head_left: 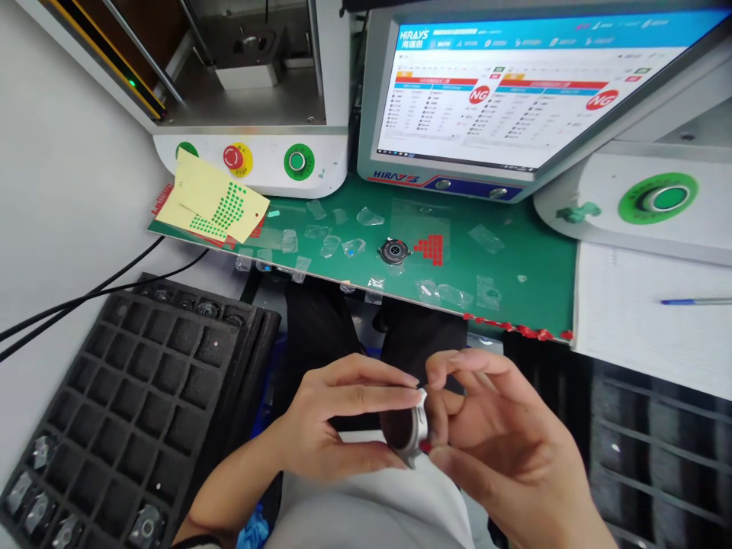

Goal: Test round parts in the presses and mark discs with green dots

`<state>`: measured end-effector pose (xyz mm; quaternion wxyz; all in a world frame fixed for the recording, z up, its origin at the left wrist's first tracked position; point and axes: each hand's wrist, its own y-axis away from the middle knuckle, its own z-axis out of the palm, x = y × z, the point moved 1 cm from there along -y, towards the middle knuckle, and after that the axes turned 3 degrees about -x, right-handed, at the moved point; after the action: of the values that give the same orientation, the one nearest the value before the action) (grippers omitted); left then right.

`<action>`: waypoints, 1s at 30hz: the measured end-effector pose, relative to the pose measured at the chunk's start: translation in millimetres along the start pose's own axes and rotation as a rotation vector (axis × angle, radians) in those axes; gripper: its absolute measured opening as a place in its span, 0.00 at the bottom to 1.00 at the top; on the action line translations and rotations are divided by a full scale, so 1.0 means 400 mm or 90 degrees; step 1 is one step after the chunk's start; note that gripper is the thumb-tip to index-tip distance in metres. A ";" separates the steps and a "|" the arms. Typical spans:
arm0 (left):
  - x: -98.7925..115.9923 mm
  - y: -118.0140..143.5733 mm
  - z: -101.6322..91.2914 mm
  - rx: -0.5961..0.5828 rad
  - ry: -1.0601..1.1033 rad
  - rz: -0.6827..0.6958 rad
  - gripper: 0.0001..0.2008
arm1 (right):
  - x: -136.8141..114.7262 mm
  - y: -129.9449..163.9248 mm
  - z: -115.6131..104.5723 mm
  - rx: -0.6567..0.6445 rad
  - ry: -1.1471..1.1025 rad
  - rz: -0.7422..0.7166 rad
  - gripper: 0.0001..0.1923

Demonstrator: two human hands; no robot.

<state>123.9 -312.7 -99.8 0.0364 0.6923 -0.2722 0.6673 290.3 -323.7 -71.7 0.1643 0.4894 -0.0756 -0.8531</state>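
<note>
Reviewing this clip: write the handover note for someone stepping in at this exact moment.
Left hand and right hand together pinch a small round metal part above the lap; right fingertips sit at its top edge. A similar part lies on the green mat among peeled film scraps. Black foam tray at left: mostly empty cells, a few parts in near and far rows. Monitor shows two NG marks.

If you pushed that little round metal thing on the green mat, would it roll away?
Probably not: the round part lies flat on the green mat, so it would likely slide. Set on edge, it might roll. It looks metal, so likely stiff and fairly heavy for its size.
</note>
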 end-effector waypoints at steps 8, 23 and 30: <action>0.005 -0.003 -0.004 -0.007 -0.034 0.014 0.24 | -0.001 0.003 0.002 -0.002 0.017 0.010 0.19; -0.003 0.000 -0.019 -0.022 -0.030 0.034 0.28 | 0.049 -0.018 -0.030 -0.021 -0.114 0.169 0.28; -0.026 -0.001 0.013 0.016 0.348 -0.161 0.22 | 0.083 -0.031 -0.024 0.010 -0.085 0.038 0.30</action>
<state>129.4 -311.0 -110.1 0.1825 0.5159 -0.1553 0.8225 280.4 -323.3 -107.0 0.1807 0.4305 -0.1076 -0.8778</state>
